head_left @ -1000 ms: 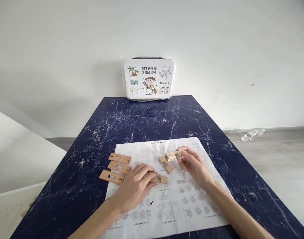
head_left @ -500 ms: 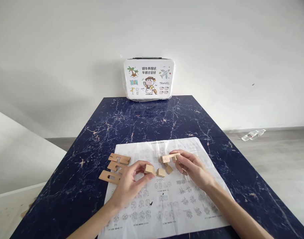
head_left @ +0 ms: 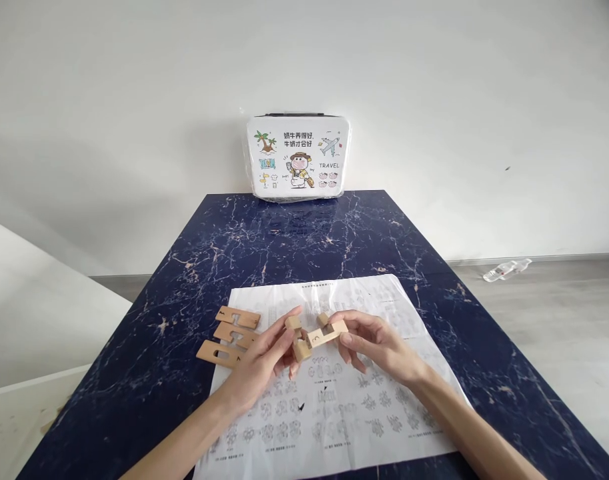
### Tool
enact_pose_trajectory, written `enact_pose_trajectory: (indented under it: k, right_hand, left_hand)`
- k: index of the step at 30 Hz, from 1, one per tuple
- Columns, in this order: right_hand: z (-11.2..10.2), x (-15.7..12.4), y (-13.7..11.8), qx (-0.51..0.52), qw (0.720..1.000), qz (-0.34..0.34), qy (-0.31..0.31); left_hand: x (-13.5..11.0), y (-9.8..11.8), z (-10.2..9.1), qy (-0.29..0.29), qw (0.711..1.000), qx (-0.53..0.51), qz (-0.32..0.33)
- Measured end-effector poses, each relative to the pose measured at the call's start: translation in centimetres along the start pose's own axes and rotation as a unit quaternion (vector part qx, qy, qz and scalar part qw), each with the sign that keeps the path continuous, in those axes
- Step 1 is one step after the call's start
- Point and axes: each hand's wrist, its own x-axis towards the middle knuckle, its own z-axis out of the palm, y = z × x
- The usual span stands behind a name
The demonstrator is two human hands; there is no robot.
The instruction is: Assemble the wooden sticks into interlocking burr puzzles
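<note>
My left hand [head_left: 262, 363] pinches a notched wooden puzzle piece [head_left: 296, 337] just above the printed instruction sheet [head_left: 334, 407]. My right hand [head_left: 377, 347] grips a second notched wooden piece [head_left: 328, 331] marked with a number. The two pieces meet between my hands, crossed against each other. Three flat numbered wooden pieces [head_left: 229, 335] lie side by side on the table, left of my left hand.
The dark blue marble table [head_left: 284, 247] runs back to a white wall. A white illustrated case [head_left: 298, 157] stands at its far edge. A plastic bottle [head_left: 506, 269] lies on the floor to the right. A white surface [head_left: 14, 413] sits lower left.
My left hand lifted its piece off the sheet and moved right. My right hand came down and left with its piece. The two pieces now touch between my hands.
</note>
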Motion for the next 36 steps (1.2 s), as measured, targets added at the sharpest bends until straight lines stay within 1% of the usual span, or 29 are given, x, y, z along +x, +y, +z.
enact_pose_trajectory:
  k: [6,12,18,21,23,26,28,31,36]
  right_hand:
    - [0.2,0.1,0.1,-0.008,1.000,-0.006,-0.006]
    - [1.0,0.2,0.5,-0.036,0.999,-0.001,-0.012]
    - [1.6,-0.1,0.9,-0.110,0.993,0.008,0.031]
    - [1.8,-0.2,0.8,-0.139,0.989,-0.009,0.041]
    - [1.9,-0.2,0.7,-0.151,0.987,-0.025,0.046]
    - [2.1,-0.2,0.6,-0.180,0.981,-0.051,0.058]
    - [2.2,-0.2,0.5,-0.201,0.975,-0.069,0.062]
    - [2.4,-0.3,0.5,-0.229,0.967,-0.094,0.058]
    - [2.3,-0.4,0.6,-0.270,0.955,-0.113,0.049]
  left_hand:
    - [-0.3,-0.5,-0.2,0.011,0.998,0.012,-0.059]
    - [-0.4,-0.7,-0.2,-0.019,0.996,0.041,-0.077]
    - [-0.6,-0.9,-0.6,-0.043,0.993,0.089,-0.068]
    - [-0.8,-0.7,-0.7,-0.056,0.993,0.088,-0.063]
    - [-0.9,-0.4,-0.6,-0.076,0.992,0.075,-0.061]
    - [-1.0,-0.1,0.0,-0.104,0.992,0.065,-0.039]
    - [-1.1,0.1,0.4,-0.098,0.992,0.072,-0.028]
    - [-1.1,0.2,1.0,-0.084,0.992,0.090,-0.031]
    - [-1.2,0.4,1.4,-0.097,0.988,0.117,-0.031]
